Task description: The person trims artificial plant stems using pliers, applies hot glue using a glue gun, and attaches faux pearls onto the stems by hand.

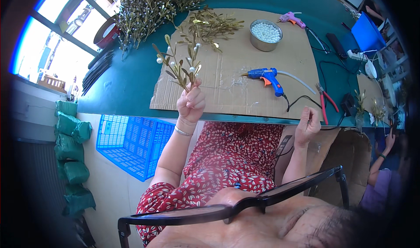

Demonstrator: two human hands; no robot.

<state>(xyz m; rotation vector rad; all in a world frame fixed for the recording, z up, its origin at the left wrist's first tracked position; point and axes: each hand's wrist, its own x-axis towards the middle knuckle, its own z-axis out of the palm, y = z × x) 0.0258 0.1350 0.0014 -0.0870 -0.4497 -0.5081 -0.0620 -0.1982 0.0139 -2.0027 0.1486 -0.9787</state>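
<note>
Sprig (179, 64) of gold leaves and white pearl beads stands upright above the cardboard sheet (245, 55), its stem pinched in your left hand (191, 103). Your right hand (307, 124) is curled loosely at the table edge, holding nothing visible, just below a blue glue gun (267, 78) and red pliers (324, 101)

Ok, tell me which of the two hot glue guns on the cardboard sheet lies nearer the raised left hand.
The blue glue gun with the orange trigger, mid-sheet. The small purple one lies at the far edge, beyond the metal bowl of white beads.
</note>
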